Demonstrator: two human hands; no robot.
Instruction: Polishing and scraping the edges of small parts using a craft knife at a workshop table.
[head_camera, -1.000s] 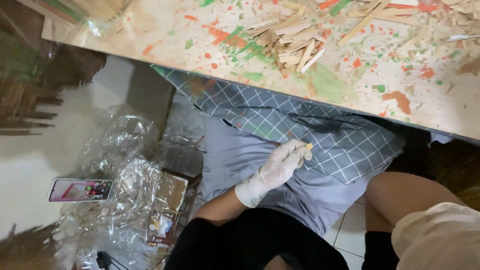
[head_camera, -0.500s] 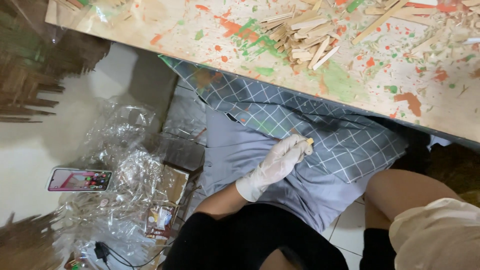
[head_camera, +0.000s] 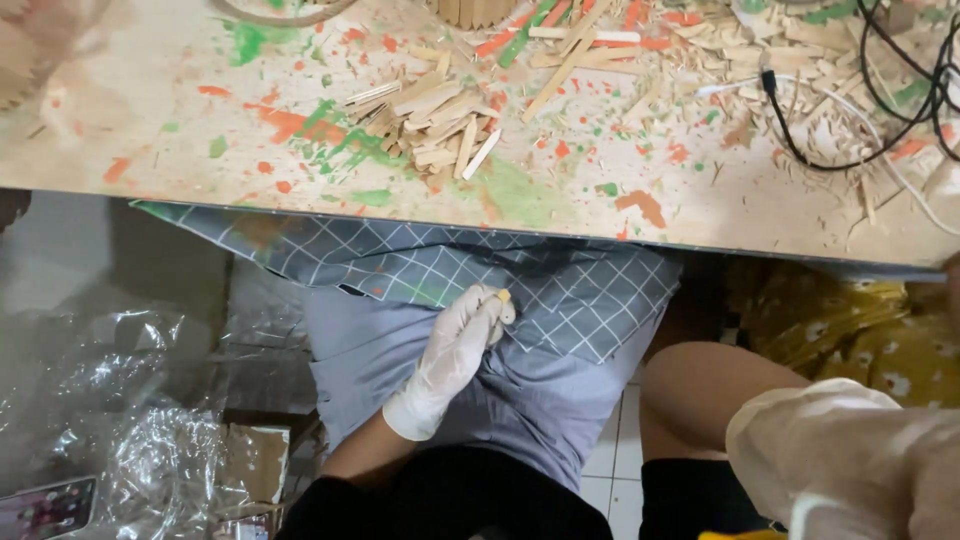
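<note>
My left hand (head_camera: 455, 350), in a white glove, rests on a grey checked cloth (head_camera: 590, 290) that hangs below the table edge. Its fingertips pinch a small pale yellow piece (head_camera: 503, 296) against the cloth. My right hand (head_camera: 850, 460), also gloved, is blurred and close to the camera at the bottom right; its fingers are out of frame. A pile of short wooden sticks (head_camera: 435, 115) lies on the paint-spattered tabletop (head_camera: 150, 140) above my left hand.
Black and white cables (head_camera: 850, 110) cross wood scraps at the table's right end. Crumpled clear plastic (head_camera: 120, 430), a small cardboard box (head_camera: 255, 460) and a phone (head_camera: 45, 505) lie on the floor at left. Yellow flowered fabric (head_camera: 880, 330) sits under the table's right side.
The view has swung up and right, showing more tabletop and the cables. My left hand stays on the checked cloth, still pinching the small piece.
</note>
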